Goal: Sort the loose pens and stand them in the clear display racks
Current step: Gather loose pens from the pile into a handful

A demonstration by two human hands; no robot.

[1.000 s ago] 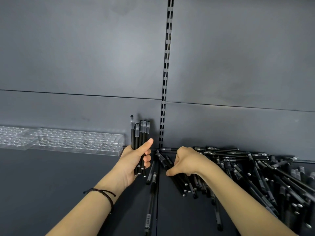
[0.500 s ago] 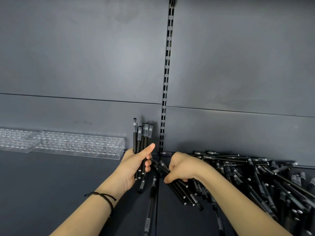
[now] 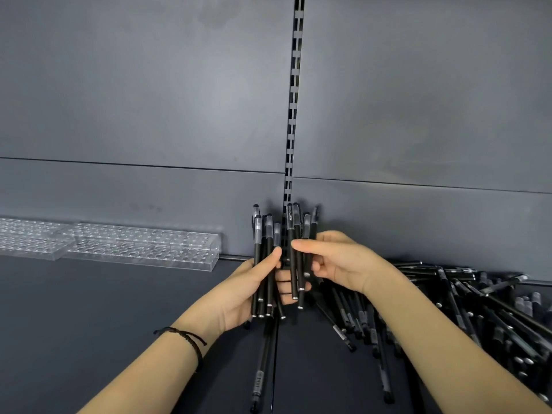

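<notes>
My left hand [image 3: 242,291] grips a bundle of black pens [image 3: 263,258] held upright, thumb across their front. Right beside it my right hand [image 3: 337,264] holds a second bunch of black pens [image 3: 298,234], also upright, caps up. The two bunches almost touch above the shelf's middle seam. A big heap of loose black pens [image 3: 466,306] lies on the shelf to the right. Two clear display racks [image 3: 143,246] with rows of holes stand against the back wall at the left, no pens in them.
One black pen [image 3: 261,366] lies alone along the shelf seam under my hands. A slotted metal upright [image 3: 294,115] runs up the grey back wall. Dark shelf surface [image 3: 89,309] lies in front of the racks.
My right hand has lifted a bunch of pens off the heap and brought it up next to the bundle in my left hand. My left hand stayed about where it was.
</notes>
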